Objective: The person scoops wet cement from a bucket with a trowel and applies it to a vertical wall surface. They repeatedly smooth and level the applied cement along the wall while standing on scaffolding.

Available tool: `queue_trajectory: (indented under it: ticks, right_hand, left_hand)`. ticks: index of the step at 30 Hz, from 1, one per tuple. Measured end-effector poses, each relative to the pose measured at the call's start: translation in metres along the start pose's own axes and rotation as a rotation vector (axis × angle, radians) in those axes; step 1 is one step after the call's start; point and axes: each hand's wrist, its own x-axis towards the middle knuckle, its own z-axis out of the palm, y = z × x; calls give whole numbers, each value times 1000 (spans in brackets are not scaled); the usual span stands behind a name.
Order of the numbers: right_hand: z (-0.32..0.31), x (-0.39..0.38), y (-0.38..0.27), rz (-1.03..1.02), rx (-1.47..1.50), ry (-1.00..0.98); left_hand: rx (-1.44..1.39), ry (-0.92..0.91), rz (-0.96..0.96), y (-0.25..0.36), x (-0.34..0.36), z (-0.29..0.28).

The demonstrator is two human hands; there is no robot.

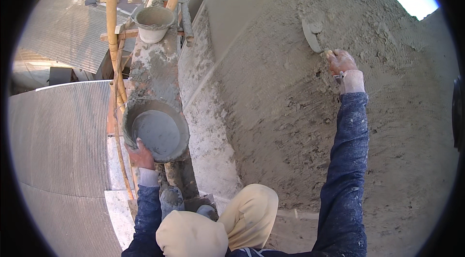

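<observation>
My right hand (pixel 341 62) is closed round the handle of a trowel (pixel 310 37), arm stretched far up the wall. The trowel's blade lies at the rough grey mortar on the wall (pixel 286 97), with a small lump of mortar beside it. My left hand (pixel 140 154) grips the near left rim of a round, mortar-crusted bucket (pixel 127 122). Wet grey mortar (pixel 156 133) covers the bottom of that bucket. My thumb lies over the rim, and the other fingers are hidden behind its outside.
Farther along the narrow, mortar-spattered plank (pixel 155 73) stands a second bucket (pixel 154 36). Bamboo poles (pixel 113 10) rise along the plank's left side. Beyond them, lower down, lie corrugated roofs (pixel 60 145). My knees (pixel 249 216) are bent close to the wall.
</observation>
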Motion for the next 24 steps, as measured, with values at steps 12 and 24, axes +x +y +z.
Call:
queue_trajectory:
  ticks: [12, 24]
  right_hand:
    - [-193, -28, 44, 19, 1012, 339]
    - [-81, -64, 13, -49, 943, 33]
  left_hand:
    - [255, 59, -39, -37, 9, 6]
    - [217, -2, -22, -34, 9, 1]
